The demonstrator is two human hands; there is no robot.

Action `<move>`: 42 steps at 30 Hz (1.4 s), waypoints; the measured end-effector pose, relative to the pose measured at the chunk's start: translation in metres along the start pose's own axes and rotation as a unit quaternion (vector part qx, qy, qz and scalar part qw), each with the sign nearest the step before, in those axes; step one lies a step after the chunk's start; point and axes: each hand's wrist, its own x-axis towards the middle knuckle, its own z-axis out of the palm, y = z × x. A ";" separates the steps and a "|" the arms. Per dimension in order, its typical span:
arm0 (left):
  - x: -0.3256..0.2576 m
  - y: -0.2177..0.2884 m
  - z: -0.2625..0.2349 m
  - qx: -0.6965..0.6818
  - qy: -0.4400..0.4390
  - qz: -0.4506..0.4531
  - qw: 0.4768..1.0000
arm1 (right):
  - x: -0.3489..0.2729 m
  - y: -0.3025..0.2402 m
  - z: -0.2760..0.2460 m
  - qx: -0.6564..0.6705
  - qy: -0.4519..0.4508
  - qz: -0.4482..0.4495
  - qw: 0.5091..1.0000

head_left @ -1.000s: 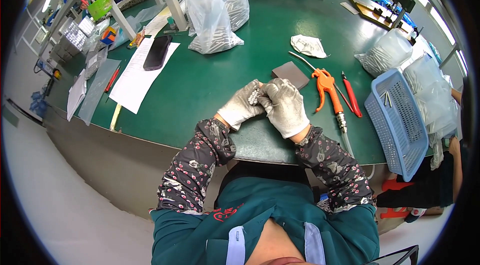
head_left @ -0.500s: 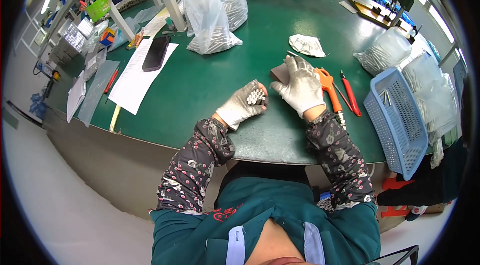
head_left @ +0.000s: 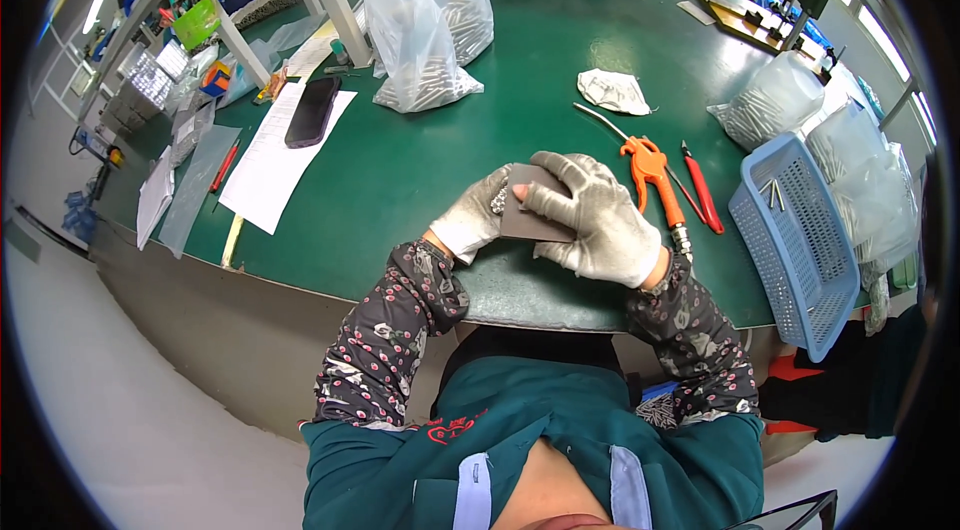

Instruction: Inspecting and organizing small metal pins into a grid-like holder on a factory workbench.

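My gloved left hand is closed round a bundle of thin metal rods, their ends showing beside a dark grey-brown flat pad. Gripping that pad is my gloved right hand, its bare thumb tip and fingers lying over the face. The pad's left edge overlaps the rod ends, partly covering them; whether it touches them I cannot tell. Just beyond the right hand lies an orange air blow gun with a thin metal nozzle. Red-handled pliers rest to its right.
A blue plastic basket with a few rods stands at the table's right edge, beside bags of rods. More clear bags of rods stand at the back. A white cloth, phone, paper and red pen lie on the green table.
My right hand has moved left and nearer, away from the blow gun, bringing the pad against or over the rod ends. My left hand has stayed almost still with the rods.
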 end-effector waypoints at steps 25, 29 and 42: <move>0.002 0.006 0.005 -0.013 -0.012 -0.025 1.000 | 0.002 -0.004 0.003 -0.045 0.001 -0.019 0.999; 0.008 0.011 0.001 0.030 -0.079 -0.071 0.994 | 0.003 0.020 -0.010 -0.122 0.109 0.202 0.966; 0.006 0.000 -0.003 0.022 -0.051 0.005 0.998 | 0.003 -0.003 0.001 -0.099 0.025 0.092 0.990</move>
